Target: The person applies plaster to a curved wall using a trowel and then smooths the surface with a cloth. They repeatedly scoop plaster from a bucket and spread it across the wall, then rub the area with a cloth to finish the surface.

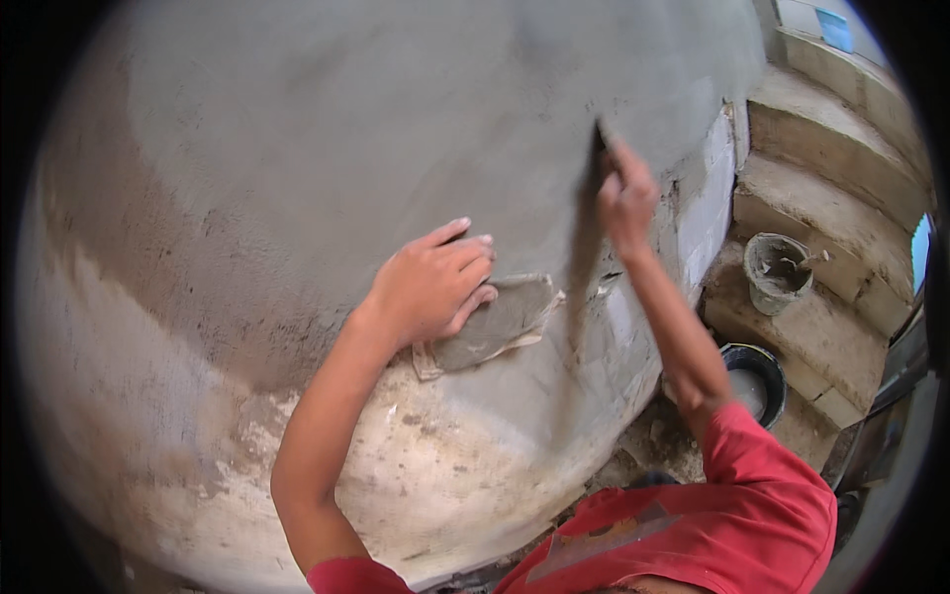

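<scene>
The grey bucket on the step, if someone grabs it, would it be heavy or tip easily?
The grey bucket looks partly filled with wet mortar, so it is probably heavy for its size. It stands upright on a flat concrete step, so likely steady. Its crusted sides might feel gritty rather than slippery.
</scene>
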Demonstrator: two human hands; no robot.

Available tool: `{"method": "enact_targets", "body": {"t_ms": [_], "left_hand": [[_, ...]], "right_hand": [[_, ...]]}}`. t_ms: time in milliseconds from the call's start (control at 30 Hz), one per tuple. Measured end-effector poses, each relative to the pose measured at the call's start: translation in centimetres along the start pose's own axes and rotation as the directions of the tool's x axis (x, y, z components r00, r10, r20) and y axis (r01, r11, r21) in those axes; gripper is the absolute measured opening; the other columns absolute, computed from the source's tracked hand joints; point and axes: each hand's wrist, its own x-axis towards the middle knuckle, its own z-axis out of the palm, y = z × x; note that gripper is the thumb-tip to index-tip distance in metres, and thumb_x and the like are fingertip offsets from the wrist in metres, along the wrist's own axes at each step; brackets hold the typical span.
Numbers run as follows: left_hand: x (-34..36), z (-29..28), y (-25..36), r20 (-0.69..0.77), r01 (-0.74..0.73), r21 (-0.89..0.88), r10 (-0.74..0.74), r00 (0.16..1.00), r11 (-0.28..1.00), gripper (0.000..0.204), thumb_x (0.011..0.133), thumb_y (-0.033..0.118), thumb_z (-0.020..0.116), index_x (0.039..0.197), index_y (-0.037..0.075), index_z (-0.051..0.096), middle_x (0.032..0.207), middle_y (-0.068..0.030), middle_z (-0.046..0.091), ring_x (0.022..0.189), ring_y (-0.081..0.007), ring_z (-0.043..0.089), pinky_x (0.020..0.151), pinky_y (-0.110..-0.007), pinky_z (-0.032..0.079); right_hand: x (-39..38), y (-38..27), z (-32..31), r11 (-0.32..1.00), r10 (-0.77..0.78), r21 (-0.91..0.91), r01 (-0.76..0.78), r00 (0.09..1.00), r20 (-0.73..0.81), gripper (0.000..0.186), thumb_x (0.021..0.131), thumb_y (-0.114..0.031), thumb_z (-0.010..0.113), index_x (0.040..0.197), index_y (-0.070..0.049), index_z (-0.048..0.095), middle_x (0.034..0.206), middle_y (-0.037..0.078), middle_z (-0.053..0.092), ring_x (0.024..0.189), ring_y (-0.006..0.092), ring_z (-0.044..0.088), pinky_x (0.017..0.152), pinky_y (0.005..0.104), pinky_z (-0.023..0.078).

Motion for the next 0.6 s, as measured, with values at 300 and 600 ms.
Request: {"method": "enact_targets", "body": {"t_ms": [300,600], "left_hand": [[0.5,-0.5,0.2,-0.007,-0.027,-0.037,0.026,1.000,0.999,0.020,0.098,0.023,0.072,0.103,0.004,0.068,0.124,-0.0094,0.076,0.129,-0.0266,0.068,0.126,-0.049,0.043],[0.9,-0.5,0.6,-0.036,0.003,-0.065,-0.006,0.999,0.998,0.017,0.094,0.017,0.075,0.100,0.003,0.068,0.121,-0.0099,0.076,0.128,-0.0292,0.069,0.124,-0.051,0.044]], "right_hand": [[0.1,-0.9,-4.2,0.979,0.124,0.145,-0.146,0.981,0.152,0.051,0.085,0.002,0.060,0.133,-0.005,0.074,0.118,0.021,0.079,0.108,0.0359,0.076,0.100,0.0435,0.059],[-7.7,-1.4,-6.2,0.859,-0.348,0.483,0.167,0.883,0.315,0.059,0.079,0.015,0.065,0.134,-0.002,0.073,0.127,0.020,0.077,0.114,0.0372,0.075,0.100,0.0450,0.060]]}}
